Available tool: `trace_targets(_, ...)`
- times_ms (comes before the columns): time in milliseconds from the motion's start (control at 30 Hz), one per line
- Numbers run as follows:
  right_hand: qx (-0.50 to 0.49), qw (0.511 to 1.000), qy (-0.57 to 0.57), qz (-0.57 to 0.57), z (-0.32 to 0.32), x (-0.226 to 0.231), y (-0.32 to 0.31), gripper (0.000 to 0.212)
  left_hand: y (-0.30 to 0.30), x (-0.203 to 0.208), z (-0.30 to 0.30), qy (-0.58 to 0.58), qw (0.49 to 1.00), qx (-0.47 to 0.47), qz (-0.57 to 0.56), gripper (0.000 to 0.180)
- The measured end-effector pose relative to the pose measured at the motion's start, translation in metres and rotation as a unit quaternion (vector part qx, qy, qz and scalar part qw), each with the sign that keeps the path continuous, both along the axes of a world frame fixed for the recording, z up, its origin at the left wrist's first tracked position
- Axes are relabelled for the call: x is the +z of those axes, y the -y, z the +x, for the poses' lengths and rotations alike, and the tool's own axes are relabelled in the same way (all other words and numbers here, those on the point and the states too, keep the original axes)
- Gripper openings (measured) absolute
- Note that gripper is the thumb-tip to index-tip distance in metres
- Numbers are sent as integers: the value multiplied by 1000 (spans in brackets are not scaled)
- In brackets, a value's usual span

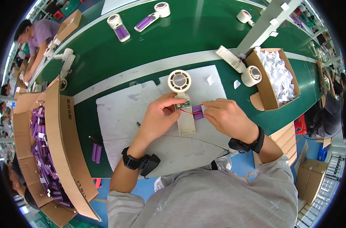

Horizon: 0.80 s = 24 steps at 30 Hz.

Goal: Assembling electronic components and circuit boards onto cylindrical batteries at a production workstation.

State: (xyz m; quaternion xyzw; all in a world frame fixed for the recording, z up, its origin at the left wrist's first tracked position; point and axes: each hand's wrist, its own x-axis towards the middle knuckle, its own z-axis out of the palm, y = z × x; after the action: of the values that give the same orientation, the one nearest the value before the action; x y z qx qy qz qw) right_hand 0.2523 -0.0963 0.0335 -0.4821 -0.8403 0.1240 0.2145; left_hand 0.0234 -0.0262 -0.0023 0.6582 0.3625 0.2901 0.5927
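Note:
A white handheld fan (186,125) lies on the grey foam mat with its round grille away from me and its handle shell uncovered. My left hand (161,117) is closed at the upper part of the handle, its fingertips at a small green circuit board (184,105). Red and dark wires run from there to a purple battery pack (197,112) just right of the handle. My right hand (230,117) grips the pack's right end, thumb and finger pinched. A small white piece shows at those fingertips; whether it is stuck to the pack I cannot tell.
On the left stands a cardboard box (72,140) of purple battery packs; one loose pack (96,152) lies beside it. A box of white paper pieces (277,78) sits right, next to another opened fan (251,76) and a grey post (266,28). More fans lie farther off. A person works far left.

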Motion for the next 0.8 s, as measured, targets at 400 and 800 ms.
trace_targets(400,-43,997,56,38,-14,-6,9,9,-2,3,-2,-1,1000,-4,-29,34)
trace_targets(800,-163,965,-175,-108,30,0,-5,6,0,-1,-2,1,999,11,-41,34)
